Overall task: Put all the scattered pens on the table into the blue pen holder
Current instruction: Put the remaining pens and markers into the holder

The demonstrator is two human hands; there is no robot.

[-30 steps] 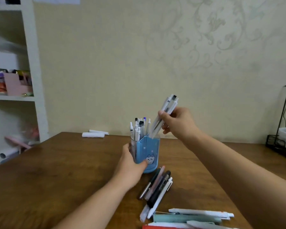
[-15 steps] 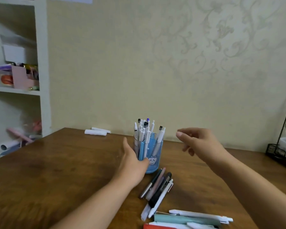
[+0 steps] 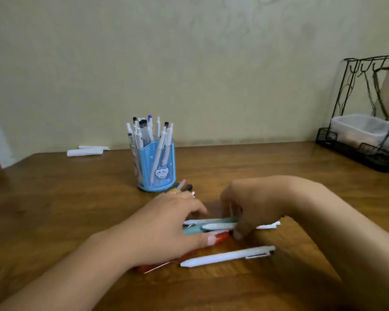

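Note:
The blue pen holder [image 3: 160, 162] with a cat sticker stands upright mid-table, with several white pens [image 3: 142, 131] in it. In front of it lies a pile of loose pens. My left hand [image 3: 166, 227] lies flat over the pile's left side, its thumb on a red pen [image 3: 221, 237]. My right hand [image 3: 256, 203] curls down on the white and teal pens [image 3: 213, 223], fingers and thumb closing around them. One white pen [image 3: 227, 257] lies free nearest me. Dark pens [image 3: 185, 187] peek out behind my left hand by the holder's base.
A black wire rack [image 3: 355, 153] holding a white tub [image 3: 364, 129] stands at the table's back right. Rolled white paper [image 3: 84, 151] lies at the back left by the wall. The wooden table [image 3: 54, 209] drops off at its left edge.
My right hand dropped its pens into the holder. My left hand left the holder. Both hands came down onto the loose pens near me, and the view tilted down and right.

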